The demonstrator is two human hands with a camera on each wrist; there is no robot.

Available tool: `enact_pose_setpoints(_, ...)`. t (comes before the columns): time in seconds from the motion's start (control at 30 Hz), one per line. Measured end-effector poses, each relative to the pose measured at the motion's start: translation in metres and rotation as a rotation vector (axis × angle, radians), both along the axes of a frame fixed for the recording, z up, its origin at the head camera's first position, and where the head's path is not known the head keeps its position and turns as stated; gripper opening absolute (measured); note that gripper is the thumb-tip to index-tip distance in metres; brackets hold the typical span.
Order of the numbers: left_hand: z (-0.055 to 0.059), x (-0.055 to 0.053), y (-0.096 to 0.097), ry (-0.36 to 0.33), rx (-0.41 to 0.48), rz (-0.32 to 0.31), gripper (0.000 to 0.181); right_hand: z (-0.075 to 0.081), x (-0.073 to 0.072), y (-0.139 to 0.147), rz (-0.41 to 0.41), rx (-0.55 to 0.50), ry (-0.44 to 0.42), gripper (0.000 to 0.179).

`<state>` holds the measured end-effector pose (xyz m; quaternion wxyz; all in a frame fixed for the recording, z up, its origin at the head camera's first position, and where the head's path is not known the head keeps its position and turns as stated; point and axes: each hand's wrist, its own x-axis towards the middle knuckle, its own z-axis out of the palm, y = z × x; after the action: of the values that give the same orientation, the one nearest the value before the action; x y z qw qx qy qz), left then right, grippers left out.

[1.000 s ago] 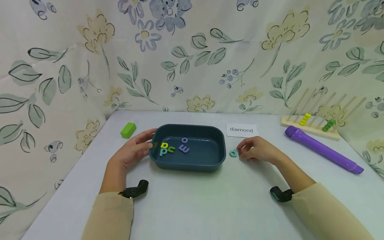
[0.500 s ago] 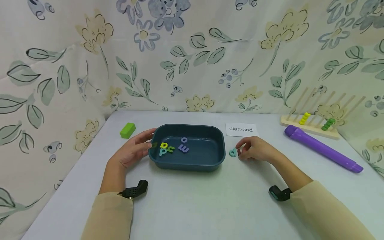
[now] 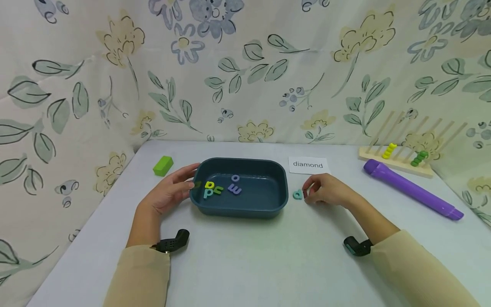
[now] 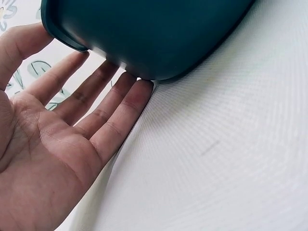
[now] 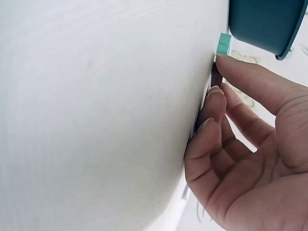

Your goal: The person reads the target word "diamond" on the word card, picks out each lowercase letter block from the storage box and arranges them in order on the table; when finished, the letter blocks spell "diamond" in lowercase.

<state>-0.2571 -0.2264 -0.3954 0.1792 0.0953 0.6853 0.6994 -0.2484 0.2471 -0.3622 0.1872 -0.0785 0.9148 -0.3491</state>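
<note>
A dark blue tray stands mid-table. Inside lie a yellow letter, a light blue letter p, a green letter n and two purple letters, one ring-shaped. My left hand touches the tray's left end, its fairly straight fingers against the outer wall and the thumb at the rim. To the tray's right, my right hand pinches a small dark red piece at the table surface; its shape is mostly hidden by the fingers. Right beside it is a teal letter.
Behind the right hand lies a white card reading "diamond". A purple microphone-shaped stick and a wooden peg rack with yellow and green beads are at the right. A green block sits at the far left, before a floral curtain.
Both hands have stayed nearly where they were. The dark red piece has shifted only slightly beside the teal letter, and the whole head view has moved a little.
</note>
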Motion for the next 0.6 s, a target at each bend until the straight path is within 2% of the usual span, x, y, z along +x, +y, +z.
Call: enact_pose_setpoints(0.6,0.0016,-0.0003,0.0009,-0.009,-0.003,0.006,0.063,0.0024,-0.0045,0.0035,0.030,0.005,-0.040,0.039)
